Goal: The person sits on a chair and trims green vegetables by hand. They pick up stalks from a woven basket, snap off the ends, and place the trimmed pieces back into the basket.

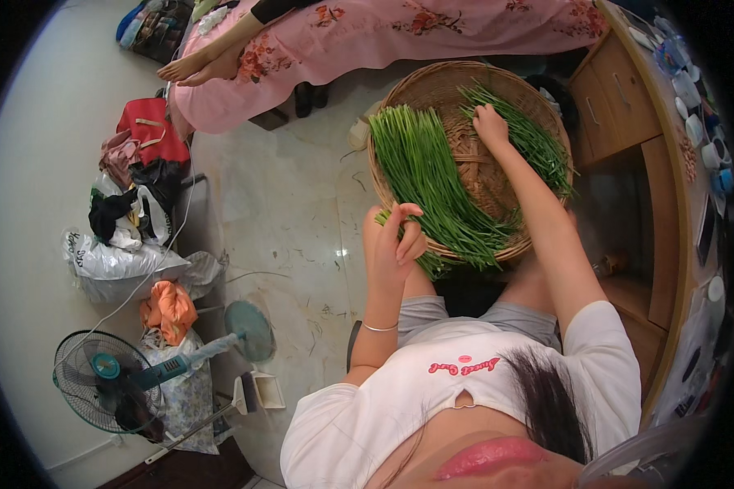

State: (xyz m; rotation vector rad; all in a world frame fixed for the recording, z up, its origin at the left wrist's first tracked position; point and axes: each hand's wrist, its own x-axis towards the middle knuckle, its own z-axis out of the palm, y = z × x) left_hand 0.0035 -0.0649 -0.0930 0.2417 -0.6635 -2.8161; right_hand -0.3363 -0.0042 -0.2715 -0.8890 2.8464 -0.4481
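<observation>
A round wicker basket (472, 160) stands before me, close to my knees. Along its left side lies a thick, aligned heap of green garlic chives (431, 177), pale ends away from me. A looser pile of chives (526, 131) lies along the right side. My left hand (399, 235) is at the basket's near left rim, closed around a small bunch of chives (433, 266) whose pale ends stick out on the other side. At the far end of the looser pile, my right hand (490, 125) has its fingers bent on the stalks; its fingertips are partly hidden.
A wooden desk (624, 98) with drawers stands close on the right. Beyond the basket is a bed with a pink floral cover (367, 46), another person's bare feet (205, 67) on it. At left are a fan (107, 379), bags (128, 266) and a dustpan (269, 390).
</observation>
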